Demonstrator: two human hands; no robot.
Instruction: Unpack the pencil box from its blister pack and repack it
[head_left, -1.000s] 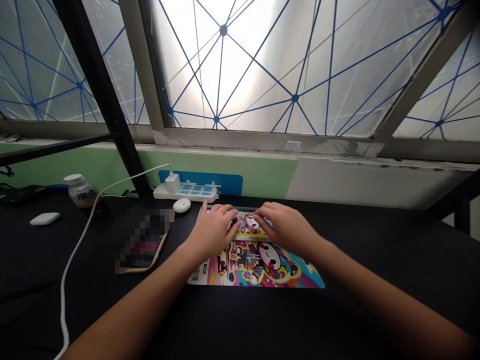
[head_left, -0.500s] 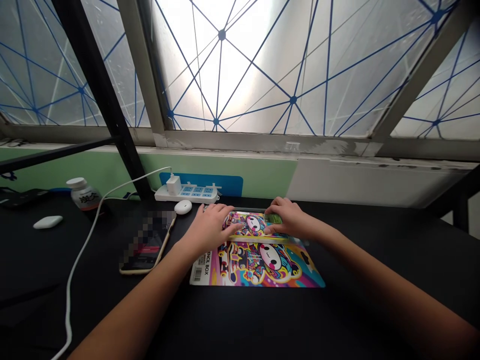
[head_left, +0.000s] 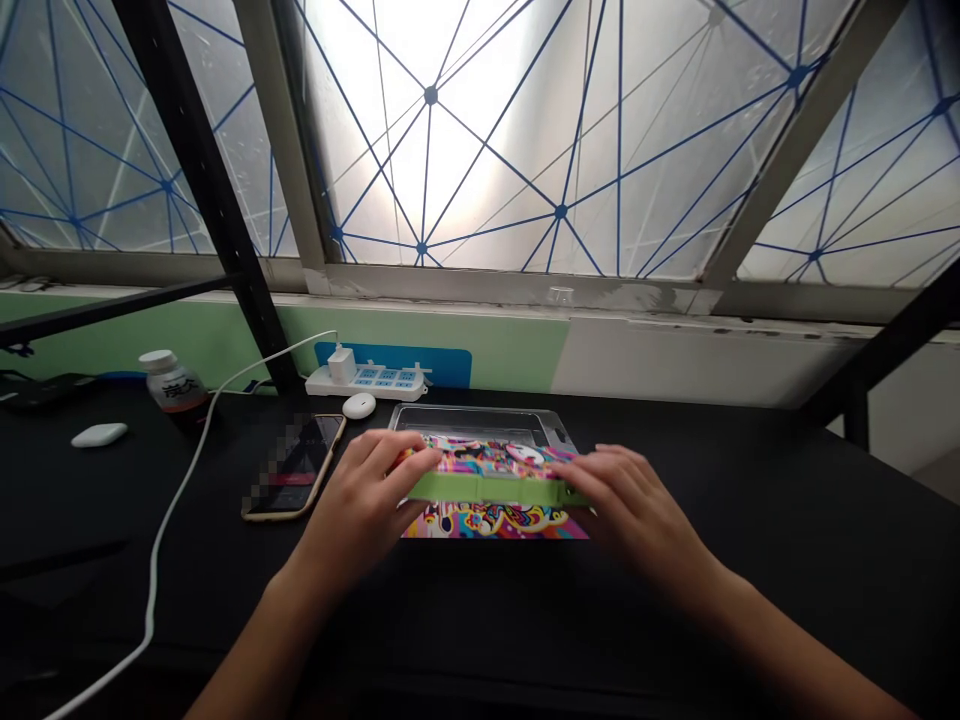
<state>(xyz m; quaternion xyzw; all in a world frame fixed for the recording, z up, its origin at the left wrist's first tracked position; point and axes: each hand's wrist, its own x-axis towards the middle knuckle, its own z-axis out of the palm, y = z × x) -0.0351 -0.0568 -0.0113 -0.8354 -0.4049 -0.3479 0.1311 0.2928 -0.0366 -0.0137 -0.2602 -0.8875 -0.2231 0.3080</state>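
At the middle of the black table (head_left: 480, 620), a pencil box (head_left: 487, 488) with a multicoloured top and a light-green side sits between 2 bare hands. The left hand (head_left: 375, 482) is closed around the box's left end, thumb along the upper edge; the right hand (head_left: 626, 495) holds the right end, fingers over the corner. Under and in front of the box shows a brightly printed card (head_left: 487, 522); whether the box rests on it or is raised above it, I cannot tell. Behind the box lies a clear plastic shell (head_left: 480, 421).

Left of the left hand is a smartphone (head_left: 319, 460) in a pale-edged case, its screen partly blurred out. Just beyond it are a small round white case (head_left: 359, 405) and a white power strip (head_left: 375, 383), with 1 white charger (head_left: 342, 365) plugged in. A white cable (head_left: 154, 560) runs from the charger down to the lower left, passing in front of a white-capped bottle (head_left: 174, 385). A flat white oval object (head_left: 99, 435) lies near the bottle.
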